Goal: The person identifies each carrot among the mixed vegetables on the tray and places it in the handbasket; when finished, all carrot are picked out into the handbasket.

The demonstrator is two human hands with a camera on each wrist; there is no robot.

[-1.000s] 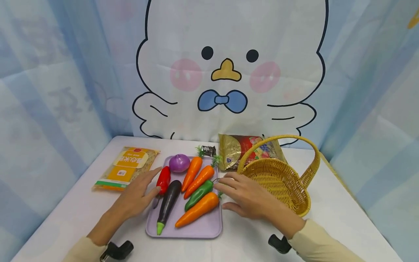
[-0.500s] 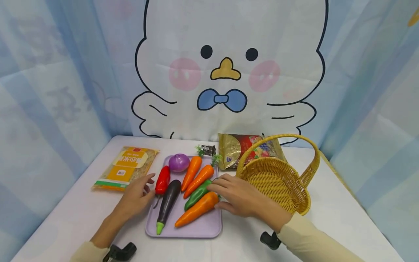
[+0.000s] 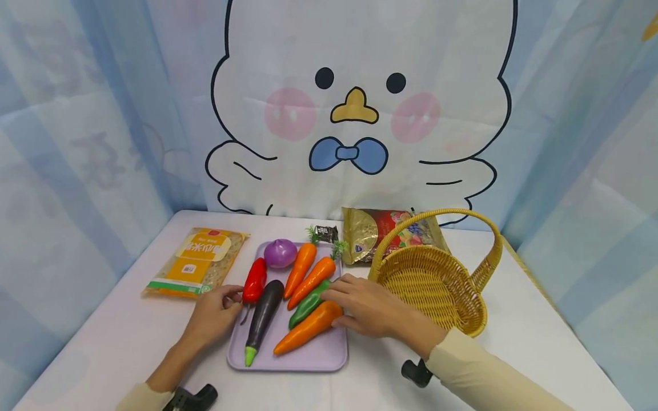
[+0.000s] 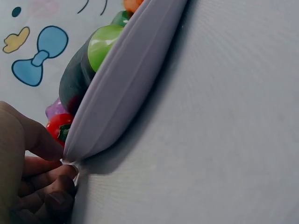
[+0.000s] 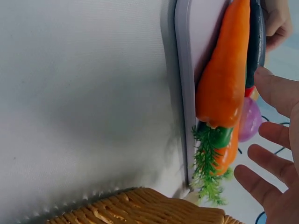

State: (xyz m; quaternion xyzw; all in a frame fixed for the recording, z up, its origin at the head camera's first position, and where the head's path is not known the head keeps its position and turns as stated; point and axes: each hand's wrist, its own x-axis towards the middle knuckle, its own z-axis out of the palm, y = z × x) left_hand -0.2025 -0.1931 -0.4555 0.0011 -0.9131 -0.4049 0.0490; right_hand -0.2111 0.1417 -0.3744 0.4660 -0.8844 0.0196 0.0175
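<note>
In the head view a pale purple tray (image 3: pixel 313 359) lies on the table. My left hand (image 3: pixel 215 313) pinches its left rim; the left wrist view has the thumb (image 4: pixel 39 140) on top and fingers curled below. Near that hand are a red chili pepper (image 3: pixel 254 281) and an eggplant (image 3: pixel 265 314). My right hand (image 3: pixel 367 307) hovers over the right side, fingers loosely spread, close above a carrot (image 3: pixel 307 329) and a green chili pepper (image 3: pixel 308 306). Two more carrots and a purple onion (image 3: pixel 280 253) also lie on the tray.
A yellow wicker basket (image 3: pixel 477 302) with a tall handle stands right of the tray. Behind it lies a red and gold packet (image 3: pixel 382 231). A small black packet (image 3: pixel 327 233) sits behind the tray, and an orange grain bag (image 3: pixel 197 262) lies at the left.
My left hand has drawn back from beside the red pepper, lowered, and taken hold of the tray's left rim. My right hand has moved left over the green pepper and front carrot.
</note>
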